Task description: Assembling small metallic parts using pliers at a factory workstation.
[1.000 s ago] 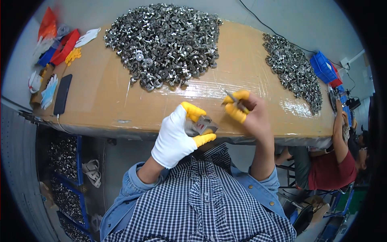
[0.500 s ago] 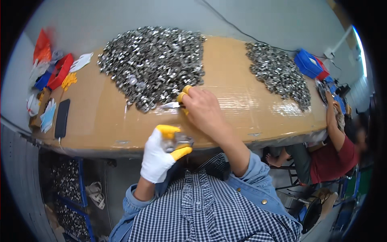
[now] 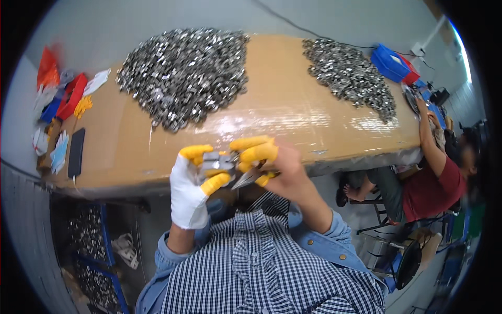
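My left hand (image 3: 188, 196), in a white glove with yellow fingertips, is closed on a small grey metal block (image 3: 213, 160) above the table's front edge. My right hand (image 3: 286, 170) has yellow covers on several fingers and is otherwise bare. Its thumb and forefinger meet at the right side of the block, on a small bit I cannot make out. A pointed metal tool (image 3: 244, 179) is tucked in the same hand, tip toward lower left; its handle is mostly hidden. Beyond my hands lies a large heap of small shiny metal parts (image 3: 183, 76).
A smaller heap of metal parts (image 3: 348, 73) lies right on the cardboard-covered table (image 3: 272, 78). Left are a phone (image 3: 76, 152), a blue mask (image 3: 59, 153) and a red bin (image 3: 72, 97). A blue bin (image 3: 389, 63) stands far right, near a co-worker in a red shirt (image 3: 436, 191).
My right hand has come from the large heap's edge back to the left hand, bringing the pointed tool along. The metal block stays in my left hand. The view has shifted slightly.
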The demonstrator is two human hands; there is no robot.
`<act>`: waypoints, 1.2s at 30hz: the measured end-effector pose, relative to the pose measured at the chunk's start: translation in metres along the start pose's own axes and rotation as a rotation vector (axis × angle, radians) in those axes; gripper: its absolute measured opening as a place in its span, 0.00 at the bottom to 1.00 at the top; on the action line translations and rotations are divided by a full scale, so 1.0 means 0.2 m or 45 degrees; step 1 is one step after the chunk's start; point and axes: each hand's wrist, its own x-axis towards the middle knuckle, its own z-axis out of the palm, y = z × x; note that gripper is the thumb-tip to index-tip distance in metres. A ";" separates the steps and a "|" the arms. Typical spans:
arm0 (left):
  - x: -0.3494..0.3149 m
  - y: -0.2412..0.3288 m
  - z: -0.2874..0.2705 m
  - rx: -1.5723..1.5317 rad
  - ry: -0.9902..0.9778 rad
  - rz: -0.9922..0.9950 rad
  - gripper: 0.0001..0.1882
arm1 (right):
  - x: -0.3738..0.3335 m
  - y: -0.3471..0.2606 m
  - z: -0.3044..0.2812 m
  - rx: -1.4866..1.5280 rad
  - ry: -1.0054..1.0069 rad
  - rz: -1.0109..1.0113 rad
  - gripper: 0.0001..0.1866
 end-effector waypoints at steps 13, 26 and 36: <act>-0.06 0.04 -0.05 -0.291 -0.208 -0.130 0.32 | -0.01 -0.05 -0.03 0.132 -0.313 -0.087 0.23; -0.04 0.06 0.03 -0.165 -0.105 0.012 0.31 | -0.01 -0.23 -0.06 0.529 0.006 0.518 0.32; 0.03 0.06 0.01 -0.058 -0.082 0.013 0.30 | 0.07 -0.20 -0.08 -0.165 -0.172 0.106 0.29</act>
